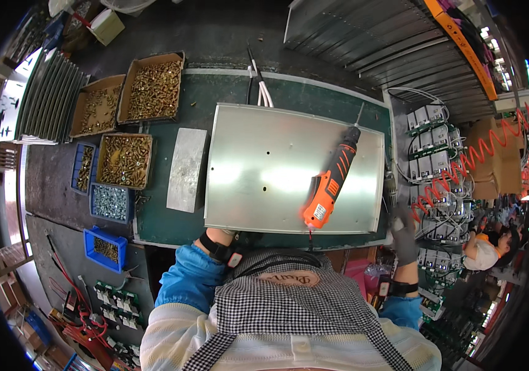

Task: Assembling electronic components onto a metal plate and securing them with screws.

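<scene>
At the left, a stack of metal pieces [51, 102] stands beyond shallow trays of brass-coloured screws [153, 86] and small blue bins [105, 249] of fasteners. Next, a plain grey metal block [186, 168] lies on the green-topped table [156, 216], just beside the left edge of a broad, shiny metal panel [249, 170].

The left hand [246, 238] is at the panel's near edge, towards its left corner. It is mostly hidden there, so I cannot tell whether it is open or closed on the edge; the panel extends away from it, ahead and to the right.

The panel lies flat on the table in front of the person. On its right half rests an orange and black power screwdriver [331, 179], slanted, its bit reaching past the far edge.

The grey-gloved right hand [404, 240] is beyond the panel's near right corner, apart from it, with the panel to its left. Its fingers are blurred, so their closure cannot be told. Just beside it are rows of grey modules with green boards [428, 167], crossed by a red coiled hose [484, 151].
</scene>
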Demonstrator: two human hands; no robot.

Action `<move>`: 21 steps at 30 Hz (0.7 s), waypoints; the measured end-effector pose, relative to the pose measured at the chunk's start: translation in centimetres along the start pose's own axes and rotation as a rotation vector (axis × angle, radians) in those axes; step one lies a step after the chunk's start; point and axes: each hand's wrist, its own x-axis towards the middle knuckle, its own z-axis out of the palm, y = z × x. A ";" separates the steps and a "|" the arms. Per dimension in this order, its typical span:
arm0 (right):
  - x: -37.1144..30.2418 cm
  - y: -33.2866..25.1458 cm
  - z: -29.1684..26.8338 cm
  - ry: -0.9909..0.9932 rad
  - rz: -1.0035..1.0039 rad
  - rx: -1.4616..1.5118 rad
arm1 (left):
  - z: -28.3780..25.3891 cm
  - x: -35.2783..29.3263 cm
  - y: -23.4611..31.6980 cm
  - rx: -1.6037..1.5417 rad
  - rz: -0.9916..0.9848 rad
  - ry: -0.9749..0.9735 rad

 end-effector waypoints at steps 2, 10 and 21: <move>1.2 -3.8 -1.7 0.151 -0.271 0.032 | -1.2 -0.5 0.3 0.015 0.016 -0.005; 5.2 -16.9 8.8 -0.213 -1.258 -0.972 | -10.4 -7.3 4.8 -0.039 -0.355 -0.248; 4.2 -16.0 8.9 -0.153 -1.273 -0.789 | -27.5 7.6 1.1 0.539 -0.150 -0.064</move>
